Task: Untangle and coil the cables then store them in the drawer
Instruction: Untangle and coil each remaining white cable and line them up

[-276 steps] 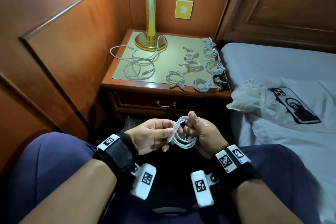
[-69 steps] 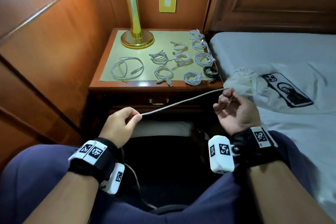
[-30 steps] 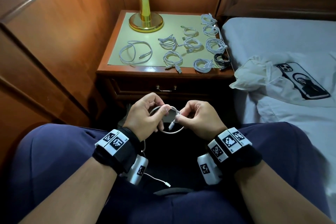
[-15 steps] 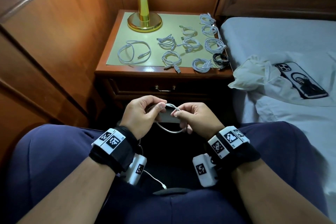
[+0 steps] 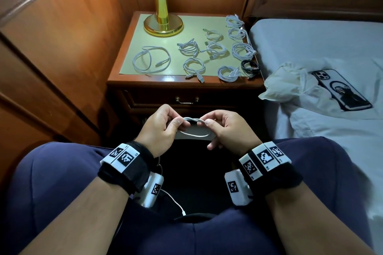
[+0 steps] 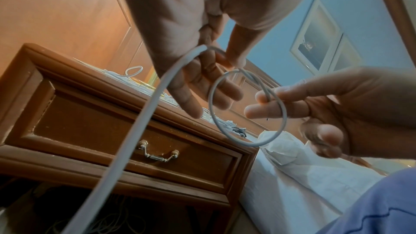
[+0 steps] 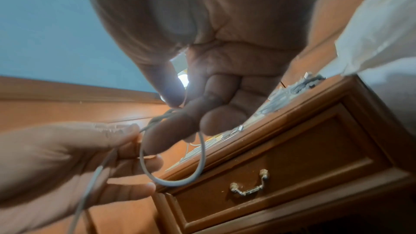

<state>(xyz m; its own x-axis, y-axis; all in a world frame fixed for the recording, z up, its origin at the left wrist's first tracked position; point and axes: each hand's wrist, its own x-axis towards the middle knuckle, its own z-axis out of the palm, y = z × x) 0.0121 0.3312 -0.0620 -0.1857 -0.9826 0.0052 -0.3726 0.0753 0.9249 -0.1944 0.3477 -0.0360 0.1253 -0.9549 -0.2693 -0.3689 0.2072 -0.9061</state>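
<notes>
We pinch a white cable [image 5: 193, 120] btwn both hands: left hand [image 5: 160, 128] & right hand [image 5: 228, 128] each grip the loop's top, thumb on forefinger. Loop hangs below fingertips, w/ shut drawer [image 5: 186, 100] just beyond.

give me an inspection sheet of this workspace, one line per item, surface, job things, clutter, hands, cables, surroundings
Surface: nightstand with a green mat on top.
Job's things: white cable in both hands, one loop formed; drawer closed.
Clutter: plastic bag and phone on the bed.
Grips: left hand and right hand each pinch the white cable.
Cables: eight small white coils, one black coil and one loose white loop lie on the mat; a tail end hangs below the left wrist.
Surroundings: brass lamp, wood-panelled wall, yellow wall plate.
</notes>
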